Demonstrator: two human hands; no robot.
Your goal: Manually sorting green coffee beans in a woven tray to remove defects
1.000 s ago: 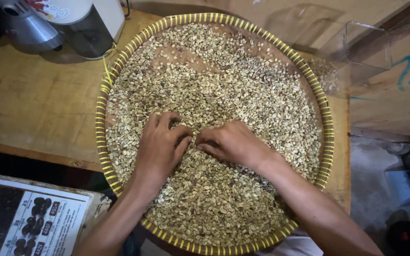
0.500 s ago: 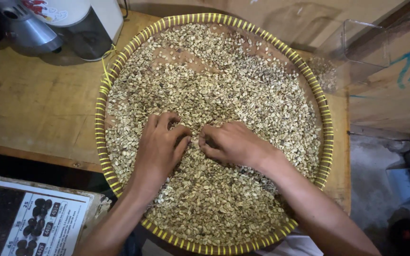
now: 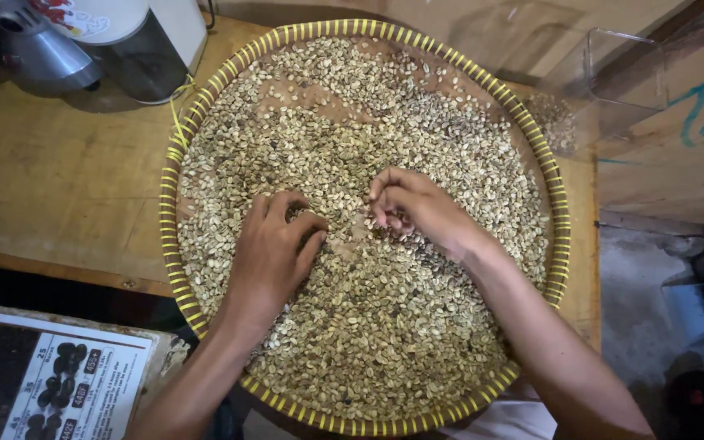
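A round woven tray with a yellow-striped rim (image 3: 174, 155) lies on a wooden table and is spread with pale green coffee beans (image 3: 344, 122). My left hand (image 3: 275, 248) rests palm down on the beans near the tray's middle, with its fingers bent and apart. My right hand (image 3: 413, 208) is raised a little above the beans just right of it. Its fingertips are bunched together on a small pinch of beans. Between the two hands a small patch of brown tray bottom shows.
A grey and white appliance (image 3: 116, 41) stands at the table's back left. A clear plastic container (image 3: 605, 90) holding some beans sits beyond the tray's right rim. A printed chart with dark bean pictures (image 3: 50, 379) lies lower left. Floor shows at the right.
My right hand has lifted off the beans and moved up and away from my left hand, with its fingers bunching. My left hand has stayed in place.
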